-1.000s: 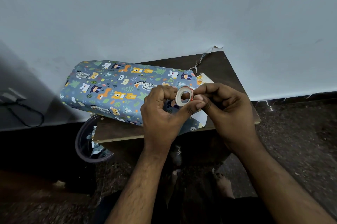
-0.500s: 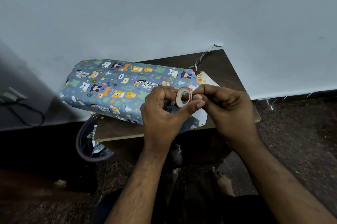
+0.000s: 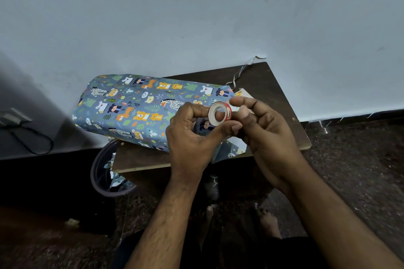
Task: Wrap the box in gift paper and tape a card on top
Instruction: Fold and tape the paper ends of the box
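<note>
The box [image 3: 135,106], wrapped in blue paper printed with cartoon animals, lies on a small dark wooden table [image 3: 266,84] against the wall, overhanging its left edge. In front of the box's right end, my left hand [image 3: 190,137] pinches a small roll of tape [image 3: 219,113] with a red core between thumb and fingers. Against the roll's right side my right hand [image 3: 264,128] has its fingertips on the tape's edge. A pale card [image 3: 242,93] peeks out behind my right fingers. Loose flaps of paper [image 3: 231,150] show below my hands.
A dark round bin [image 3: 98,172] holding paper scraps stands on the floor under the table's left front corner. A thin paper strip [image 3: 240,71] curls at the table's back edge. A cable [image 3: 32,139] lies at the far left. Bare feet [image 3: 269,222] show below.
My right fingers have opened a little and shifted along the roll's right edge. The roll has turned slightly, showing more of its red side. The box has not moved.
</note>
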A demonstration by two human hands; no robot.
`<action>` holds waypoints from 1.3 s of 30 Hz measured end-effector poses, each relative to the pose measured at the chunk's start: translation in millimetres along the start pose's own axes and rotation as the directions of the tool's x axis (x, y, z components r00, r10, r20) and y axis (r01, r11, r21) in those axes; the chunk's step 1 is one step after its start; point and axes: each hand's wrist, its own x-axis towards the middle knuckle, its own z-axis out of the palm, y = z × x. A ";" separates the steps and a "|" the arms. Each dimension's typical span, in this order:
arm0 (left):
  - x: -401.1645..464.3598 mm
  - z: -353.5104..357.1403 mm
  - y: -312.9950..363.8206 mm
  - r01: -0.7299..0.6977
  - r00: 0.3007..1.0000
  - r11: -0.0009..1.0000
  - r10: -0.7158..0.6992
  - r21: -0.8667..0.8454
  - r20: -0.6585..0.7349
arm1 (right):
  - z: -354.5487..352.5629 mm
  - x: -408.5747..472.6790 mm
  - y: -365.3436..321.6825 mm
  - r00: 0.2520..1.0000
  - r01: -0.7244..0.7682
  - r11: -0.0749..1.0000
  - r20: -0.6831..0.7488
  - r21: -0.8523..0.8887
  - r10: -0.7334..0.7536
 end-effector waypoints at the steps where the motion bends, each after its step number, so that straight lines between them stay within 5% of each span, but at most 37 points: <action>1: 0.0 -0.7 -1.4 -0.009 1.000 1.000 0.009 0.016 -0.004 | 0.1 -0.2 -0.3 0.999 -0.053 0.998 0.014 0.040 0.053; 8: -4.8 1.2 -5.3 -0.073 0.997 0.985 0.073 0.159 0.009 | 2.6 -0.2 -0.5 0.992 -0.124 0.992 0.034 0.040 0.122; 17: -5.7 -0.1 -2.4 -0.036 0.999 0.989 0.039 0.144 -0.015 | 1.3 -4.5 -3.7 0.983 -0.130 0.986 0.120 -0.105 0.142; 22: -2.9 -1.0 2.5 -0.027 0.990 0.998 0.018 0.059 0.141 | 4.3 -4.8 -0.3 0.987 -0.048 0.966 0.138 -0.255 0.085; 26: 0.7 -6.0 -0.1 -0.148 0.938 0.988 0.125 0.046 0.324 | 2.9 -4.4 -0.8 0.991 0.023 0.949 0.131 -0.315 0.020; 39: -2.2 2.0 -0.6 -0.138 0.945 0.989 0.145 -0.045 0.294 | 7.1 -3.6 7.0 0.981 0.188 0.912 0.112 -0.365 -0.158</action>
